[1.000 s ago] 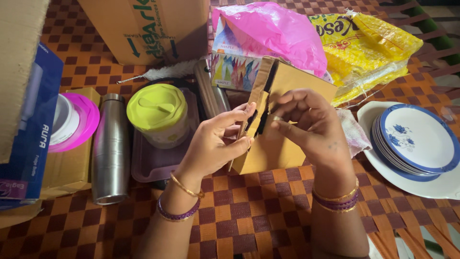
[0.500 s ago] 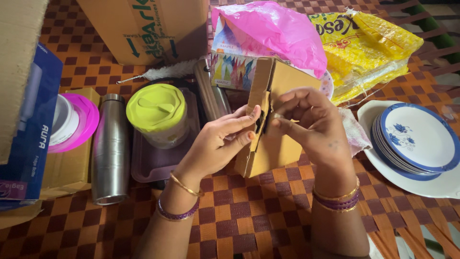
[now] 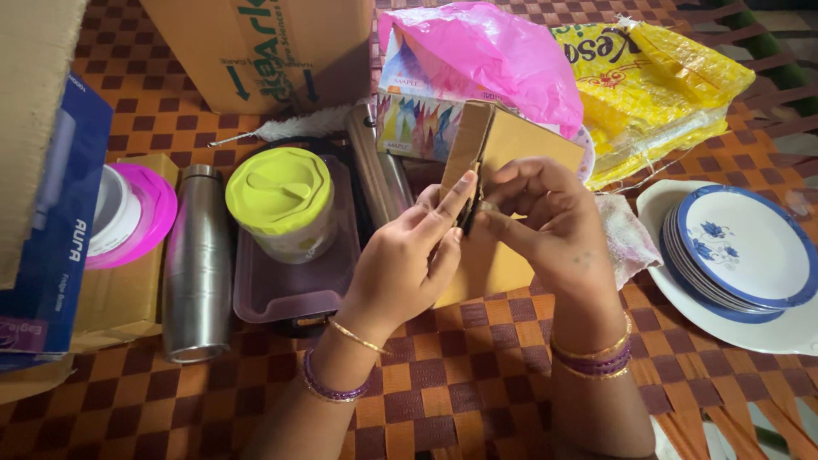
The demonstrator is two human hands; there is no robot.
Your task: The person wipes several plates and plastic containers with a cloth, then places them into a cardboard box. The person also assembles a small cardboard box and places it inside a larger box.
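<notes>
Since the earlier frames the left hand [image 3: 407,264] has slid up along the near flap of the small brown cardboard box [image 3: 511,153], its fingers now flatter against the card, and the box has tipped a little back upright. Both hands grasp the box: the left presses the flap from the left, while the right hand [image 3: 545,226] pinches the dark opening edge from the right, so the box lies directly between them, its long axis running from near to far, with neither hand clearly nearer. Everything rests on a brown and orange checkered woven mat [image 3: 443,375]. Left lie a steel bottle [image 3: 196,264] and a lime-lidded jar [image 3: 283,200]; right, stacked blue-patterned plates [image 3: 741,251]. Farther off sit a pink plastic bag [image 3: 486,60], a yellow bag [image 3: 656,81] and a large carton [image 3: 256,51].
</notes>
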